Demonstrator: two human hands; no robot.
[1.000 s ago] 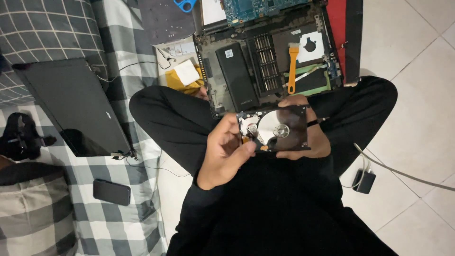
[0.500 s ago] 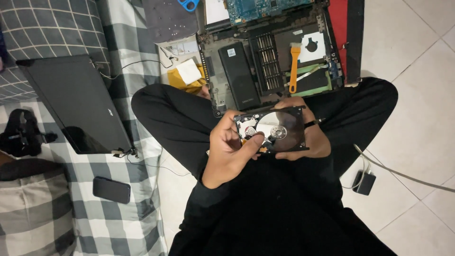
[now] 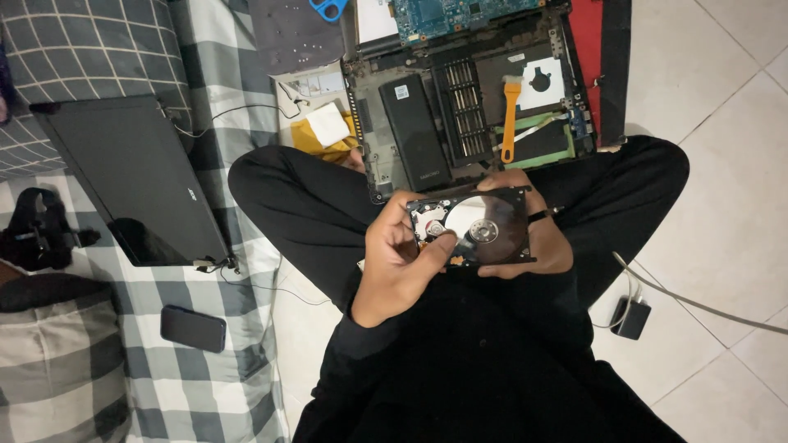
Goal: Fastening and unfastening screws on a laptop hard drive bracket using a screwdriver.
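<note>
Shiny metal shows inside the opened hard drive (image 3: 480, 226), which sits over the person's lap, between both hands. Its long side runs from 9 o'clock to 3 o'clock, and the round silver disc faces up at the camera. The right hand (image 3: 538, 246) is under the drive and wraps its 3 o'clock end, so that grip is closed on the drive. The left hand (image 3: 402, 262) comes in from 8 o'clock. Its thumb and fingers pinch narrow at the 9 o'clock end, touching the small parts beside the disc; whether they hold a little piece cannot be told. The left hand is nearer to those parts. At 12 o'clock from the drive lies an opened laptop base (image 3: 468, 98) with an orange pry tool (image 3: 510, 119) on it. A black laptop lid (image 3: 131, 180) and a dark phone (image 3: 193, 328) rest on the checked blanket (image 3: 222, 394) at 9 o'clock.
</note>
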